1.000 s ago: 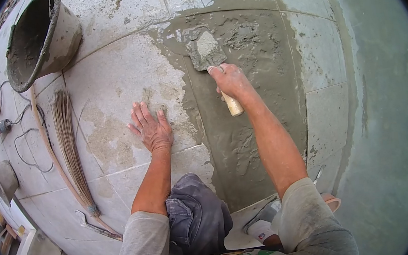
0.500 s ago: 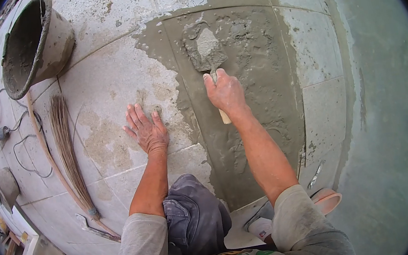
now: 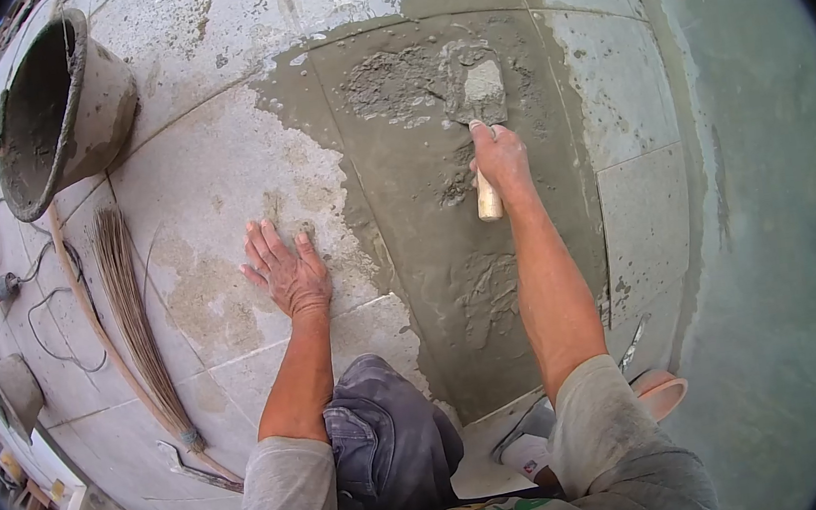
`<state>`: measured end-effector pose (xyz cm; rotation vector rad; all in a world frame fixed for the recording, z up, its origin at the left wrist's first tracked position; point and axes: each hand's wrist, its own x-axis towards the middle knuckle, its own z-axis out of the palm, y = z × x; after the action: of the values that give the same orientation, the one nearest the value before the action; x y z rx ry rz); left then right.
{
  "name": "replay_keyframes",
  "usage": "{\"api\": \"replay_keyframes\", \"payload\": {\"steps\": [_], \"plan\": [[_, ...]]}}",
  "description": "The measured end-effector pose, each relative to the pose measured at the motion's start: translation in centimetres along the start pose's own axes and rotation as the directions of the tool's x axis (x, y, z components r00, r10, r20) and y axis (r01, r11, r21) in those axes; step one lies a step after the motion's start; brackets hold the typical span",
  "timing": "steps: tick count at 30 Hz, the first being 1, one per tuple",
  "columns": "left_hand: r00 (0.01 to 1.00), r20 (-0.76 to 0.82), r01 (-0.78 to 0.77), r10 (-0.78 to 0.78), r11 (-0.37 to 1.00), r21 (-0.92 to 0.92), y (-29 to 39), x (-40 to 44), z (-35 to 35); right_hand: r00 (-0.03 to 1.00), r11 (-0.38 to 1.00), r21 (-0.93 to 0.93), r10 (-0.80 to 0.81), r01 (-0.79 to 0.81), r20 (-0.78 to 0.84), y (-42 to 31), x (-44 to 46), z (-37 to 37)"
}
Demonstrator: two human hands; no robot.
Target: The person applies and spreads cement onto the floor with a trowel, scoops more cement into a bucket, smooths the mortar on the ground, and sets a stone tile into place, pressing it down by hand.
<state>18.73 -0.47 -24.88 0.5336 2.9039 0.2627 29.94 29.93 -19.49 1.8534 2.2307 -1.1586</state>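
Observation:
My right hand (image 3: 501, 162) is wrapped round the pale wooden handle of a trowel (image 3: 483, 82). Its blade, smeared with grey mortar, lies against the wet mortar bed (image 3: 427, 243) between the tiles. Rough clumps of mortar (image 3: 386, 81) show left of the blade, and smoother mortar spreads below. My left hand (image 3: 291, 271) rests flat on a dusty pale tile (image 3: 214, 227) left of the bed, fingers spread, holding nothing.
A mortar-crusted bucket (image 3: 99, 104) lies tipped at the upper left. Below it are a stick broom (image 3: 131, 297), a long wooden handle (image 3: 98, 320), a looped cable (image 3: 61, 345) and a metal bar (image 3: 191, 466). An orange bowl (image 3: 660, 393) sits near my right sleeve.
My right hand has moved the trowel to the right across the mortar, leaving rough mortar where the blade was. My left hand stays in place on the tile.

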Motion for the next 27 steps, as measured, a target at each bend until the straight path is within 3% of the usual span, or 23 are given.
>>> {"api": "replay_keyframes", "payload": {"steps": [1, 2, 4, 8, 16, 18, 20, 22, 27], "plan": [[1.0, 0.003, -0.004, 0.004, 1.0, -0.002, 0.0, 0.0, 0.1, 0.982, 0.954, 0.244, 0.149, -0.173, 0.113, 0.1, -0.1, -0.9], [1.0, -0.009, -0.009, 0.009, 1.0, 0.004, -0.1, 0.0, 0.1, 0.982, 0.954, 0.243, 0.152, -0.175, 0.109, 0.6, 0.3, -1.2], [1.0, -0.017, -0.014, 0.014, 1.0, 0.014, -0.1, -0.1, 0.3, 0.988, 0.895, 0.422, 0.107, -0.145, 0.113, 1.5, 1.3, -1.2], [1.0, -0.026, -0.016, 0.016, 1.0, 0.015, -0.1, -0.1, 0.2, 0.975, 0.876, 0.442, 0.124, -0.194, 0.182, 0.7, 2.8, -2.0], [0.999, -0.034, -0.014, 0.015, 0.999, 0.035, 0.0, 0.0, 0.1, 0.891, 0.97, 0.162, 0.095, -0.184, 0.444, 0.5, -1.9, -6.0], [0.999, -0.048, -0.017, 0.018, 1.0, 0.011, 0.1, -0.1, 0.1, 0.874, 0.993, 0.049, 0.069, -0.105, 0.481, 0.0, -1.9, -8.7], [0.999, -0.049, -0.019, 0.02, 1.0, 0.014, 0.1, 0.0, 0.2, 0.896, 0.987, 0.088, 0.082, -0.133, 0.436, 1.0, -1.0, -9.7], [0.998, -0.058, -0.029, 0.03, 0.999, 0.018, 0.1, -0.1, 0.2, 0.952, 0.973, 0.167, 0.104, -0.157, 0.287, 1.0, 1.0, -10.5], [0.998, -0.055, -0.021, 0.022, 0.999, 0.031, 0.1, 0.0, 0.2, 0.965, 0.979, 0.134, 0.121, -0.155, 0.233, -0.4, 7.7, -10.0]]}}
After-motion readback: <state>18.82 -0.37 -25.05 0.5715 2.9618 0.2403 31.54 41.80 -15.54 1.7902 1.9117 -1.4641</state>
